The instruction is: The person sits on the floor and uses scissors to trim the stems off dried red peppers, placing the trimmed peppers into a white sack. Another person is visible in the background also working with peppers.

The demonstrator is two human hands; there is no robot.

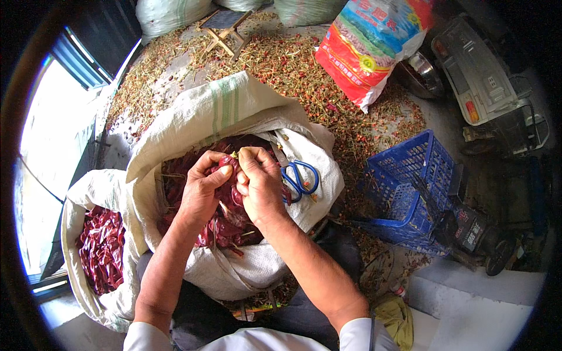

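Both my hands meet above the mouth of a large white woven sack [184, 118] with dried red chilli peppers [219, 228] inside. My left hand [205, 182] grips a dark red dried chilli [229, 161] between thumb and fingers. At the chilli's pale stem end, my right hand [259, 177] has its thumb and fingers pinched; they hide what lies between them. Blue-handled scissors [300, 180] lie on the folded sack rim, just right of my right hand. A smaller white sack [69, 237] at the left holds more dried red chillies [102, 250].
Stems and chilli scraps [281, 66] cover the floor beyond the sack. A blue plastic basket [406, 210] lies at the right, near a dark machine [472, 232]. A folding stool [226, 26], full sacks [173, 15] and a red and blue bag [364, 48] stand farther off.
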